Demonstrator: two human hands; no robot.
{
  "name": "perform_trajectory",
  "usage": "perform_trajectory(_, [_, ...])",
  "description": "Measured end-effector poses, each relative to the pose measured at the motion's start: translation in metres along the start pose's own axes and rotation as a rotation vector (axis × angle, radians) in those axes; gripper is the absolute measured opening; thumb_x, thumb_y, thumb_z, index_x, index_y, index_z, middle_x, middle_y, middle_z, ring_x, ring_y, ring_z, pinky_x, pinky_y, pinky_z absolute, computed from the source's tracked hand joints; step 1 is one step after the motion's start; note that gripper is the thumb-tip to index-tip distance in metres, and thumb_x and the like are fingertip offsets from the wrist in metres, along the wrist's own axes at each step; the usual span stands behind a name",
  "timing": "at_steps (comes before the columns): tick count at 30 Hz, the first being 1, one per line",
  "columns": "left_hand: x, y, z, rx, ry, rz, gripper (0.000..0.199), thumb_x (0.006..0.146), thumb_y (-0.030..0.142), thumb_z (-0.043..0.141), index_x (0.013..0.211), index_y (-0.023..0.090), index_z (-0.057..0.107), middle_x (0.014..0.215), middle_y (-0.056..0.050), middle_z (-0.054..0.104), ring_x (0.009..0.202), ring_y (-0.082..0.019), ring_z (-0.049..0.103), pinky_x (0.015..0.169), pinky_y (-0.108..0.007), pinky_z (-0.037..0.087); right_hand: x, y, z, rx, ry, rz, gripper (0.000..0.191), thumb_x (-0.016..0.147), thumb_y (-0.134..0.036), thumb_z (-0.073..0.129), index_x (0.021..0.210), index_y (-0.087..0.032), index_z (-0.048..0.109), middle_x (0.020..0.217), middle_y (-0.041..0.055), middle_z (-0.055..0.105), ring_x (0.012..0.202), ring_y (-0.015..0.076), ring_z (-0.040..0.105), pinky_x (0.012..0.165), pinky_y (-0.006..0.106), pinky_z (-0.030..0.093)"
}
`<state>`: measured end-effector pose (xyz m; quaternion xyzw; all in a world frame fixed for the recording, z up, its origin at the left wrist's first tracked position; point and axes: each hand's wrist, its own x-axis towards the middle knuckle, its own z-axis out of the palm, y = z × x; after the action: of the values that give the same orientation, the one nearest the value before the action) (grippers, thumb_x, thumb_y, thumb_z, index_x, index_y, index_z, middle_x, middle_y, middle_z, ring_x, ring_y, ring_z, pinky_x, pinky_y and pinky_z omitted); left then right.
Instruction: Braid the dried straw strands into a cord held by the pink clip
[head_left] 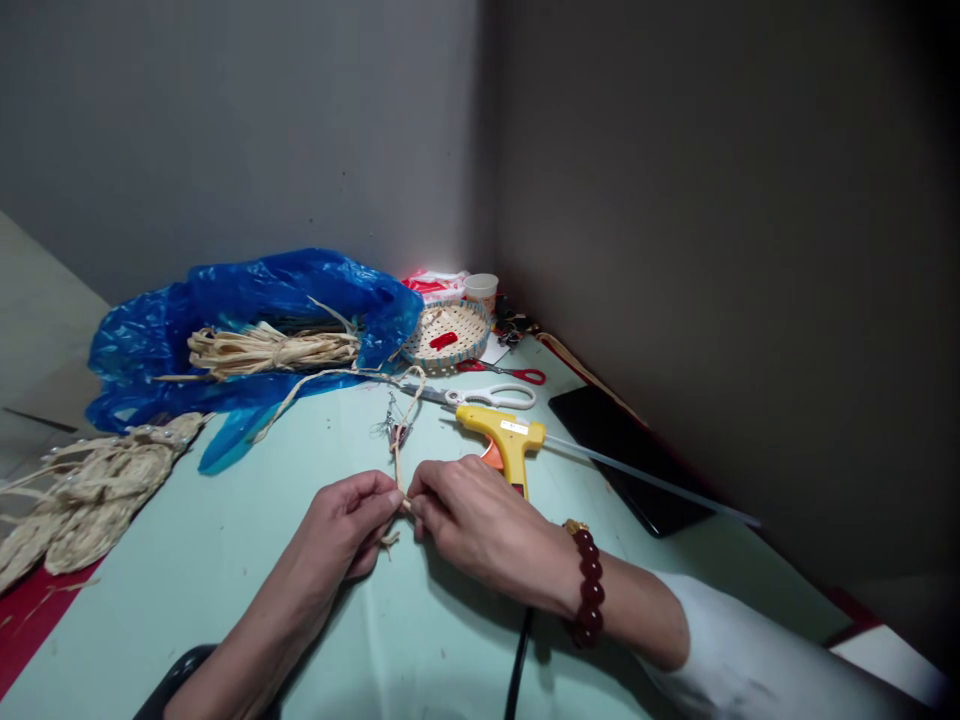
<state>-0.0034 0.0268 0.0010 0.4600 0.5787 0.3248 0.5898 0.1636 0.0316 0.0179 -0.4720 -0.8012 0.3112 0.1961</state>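
Observation:
Both hands meet over the pale green tabletop (345, 640), pinching a thin twisted straw cord (398, 460). My left hand (349, 525) is closed on the cord from the left, fingertips at its near part. My right hand (480, 520), with a dark red bead bracelet (589, 590) on the wrist, pinches it from the right. From the fingers the cord runs up, loops over and trails left toward a blue plastic bag (247, 285). A short frayed end (390, 540) shows below the fingers. Just beyond the hands lies a small metal-looking piece (400, 433).
A yellow glue gun (501, 428) with a long glue stick lies right of centre, beside a black phone-like slab (630, 455). Behind are white-handled scissors (495, 397), red-handled scissors (525, 375), a woven basket (469, 328) and a paper cup (482, 288). A straw bundle (274, 350) sits on the bag; braided straw pieces (97, 495) lie left.

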Motion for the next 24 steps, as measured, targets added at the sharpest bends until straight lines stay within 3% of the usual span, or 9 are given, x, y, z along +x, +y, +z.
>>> perform_trajectory(7, [-0.004, -0.001, -0.004, -0.108, 0.002, -0.028, 0.026, 0.073, 0.037, 0.068, 0.069, 0.014, 0.056, 0.05, 0.011, 0.032, 0.038, -0.001, 0.018, 0.037, -0.016, 0.009, 0.002, 0.004, -0.021, 0.026, -0.034, -0.034, 0.023, 0.082, -0.014, 0.048, 0.065, -0.016, 0.063, 0.057, 0.0013, 0.061, 0.052, 0.0118, 0.047, 0.055, 0.026, 0.029])
perform_trajectory(15, [-0.005, 0.002, -0.006, -0.183, -0.023, -0.046, 0.028, 0.072, 0.035, 0.07, 0.064, 0.015, 0.054, 0.051, 0.01, 0.032, 0.041, -0.001, 0.016, 0.036, -0.017, 0.01, 0.004, 0.013, -0.032, 0.182, -0.15, -0.074, 0.019, 0.082, -0.013, 0.048, 0.074, -0.017, 0.064, 0.061, -0.0014, 0.065, 0.058, 0.0119, 0.053, 0.057, 0.022, 0.034])
perform_trajectory(20, [-0.004, -0.001, -0.003, -0.066, -0.008, -0.013, 0.03, 0.075, 0.039, 0.065, 0.062, 0.017, 0.051, 0.049, 0.01, 0.035, 0.038, -0.002, 0.021, 0.036, -0.017, 0.011, -0.001, 0.002, -0.02, 0.062, 0.022, -0.07, 0.016, 0.079, -0.015, 0.051, 0.065, -0.018, 0.057, 0.053, -0.005, 0.052, 0.049, 0.0087, 0.038, 0.053, 0.024, 0.028])
perform_trajectory(24, [-0.005, -0.004, -0.001, -0.06, 0.008, -0.004, 0.032, 0.074, 0.039, 0.064, 0.058, 0.018, 0.047, 0.045, 0.011, 0.032, 0.036, -0.002, 0.02, 0.036, -0.017, 0.011, -0.014, -0.011, 0.002, -0.093, 0.084, -0.184, 0.012, 0.086, -0.019, 0.048, 0.078, -0.018, 0.058, 0.066, -0.0009, 0.059, 0.055, 0.0117, 0.046, 0.054, 0.026, 0.03])
